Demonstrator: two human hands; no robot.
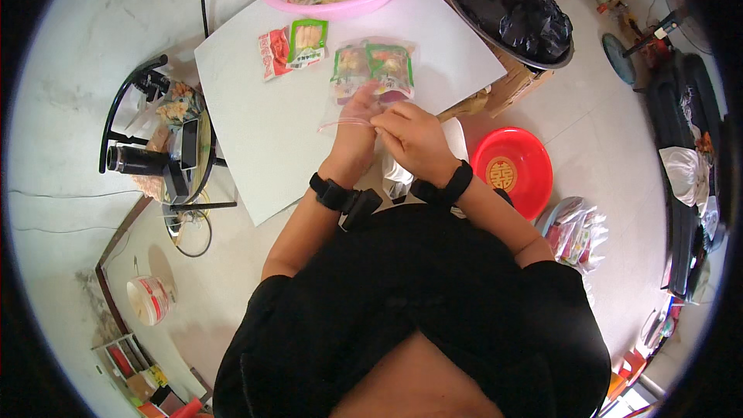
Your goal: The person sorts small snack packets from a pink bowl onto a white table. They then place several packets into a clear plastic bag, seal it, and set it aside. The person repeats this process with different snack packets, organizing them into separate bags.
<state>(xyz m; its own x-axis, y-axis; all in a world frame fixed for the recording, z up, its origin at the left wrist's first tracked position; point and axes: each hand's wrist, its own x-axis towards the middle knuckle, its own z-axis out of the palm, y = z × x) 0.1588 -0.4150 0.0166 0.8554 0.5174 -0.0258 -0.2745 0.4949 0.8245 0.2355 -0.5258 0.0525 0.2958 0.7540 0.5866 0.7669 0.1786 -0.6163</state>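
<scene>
A clear plastic bag lies on the white tabletop, with green-edged food packets inside it. My left hand reaches into the bag's mouth, its fingers seen through the film near the packets; whether they grip anything is unclear. My right hand pinches the edge of the bag's opening beside my left wrist. Left of the bag lie a red and white packet and a green-framed food packet, touching each other.
A pink basin of packets stands at the table's far edge. A metal basin with a black plastic bag is at the right. Beside the table are a red basin, bagged packets and a chair holding a black bottle.
</scene>
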